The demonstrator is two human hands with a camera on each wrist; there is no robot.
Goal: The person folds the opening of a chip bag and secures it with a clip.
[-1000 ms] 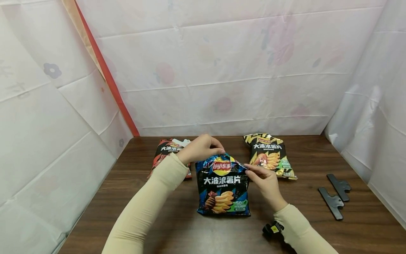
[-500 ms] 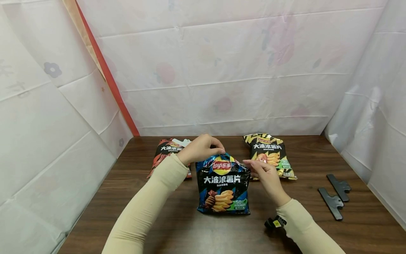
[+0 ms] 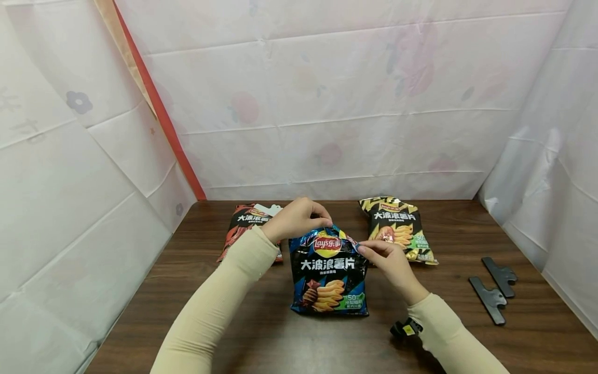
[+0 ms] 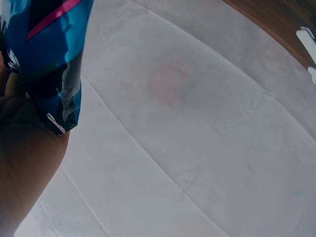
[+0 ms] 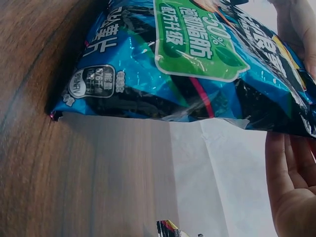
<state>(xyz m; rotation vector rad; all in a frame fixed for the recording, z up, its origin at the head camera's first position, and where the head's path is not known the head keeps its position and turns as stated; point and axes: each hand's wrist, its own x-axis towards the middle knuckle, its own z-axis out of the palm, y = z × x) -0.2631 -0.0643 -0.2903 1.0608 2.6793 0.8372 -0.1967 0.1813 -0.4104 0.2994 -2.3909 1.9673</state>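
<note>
In the head view, I see the blue chip bag [image 3: 329,275], made of glossy, wrinkled film, standing at the middle of the wood-grain desk [image 3: 187,322]. The fingers of the left hand [image 3: 299,221] are pinching its top edge, and those of the right hand [image 3: 391,265] are pinching its upper right corner. Behind it lie the red bag [image 3: 240,226], partly hidden by the left arm, and the shiny yellow bag [image 3: 397,228]. Two flat dark clips [image 3: 488,300] with notched sides rest near the desk's right edge; I have open wood between them and the right hand.

In the left wrist view, the bag narrows to a smooth end against the palm; the fingertips are hidden. A creased white sheet [image 4: 197,148] fills the back.

In the right wrist view, the bag's film bulges, and its bottom corner touches the desk.
</note>
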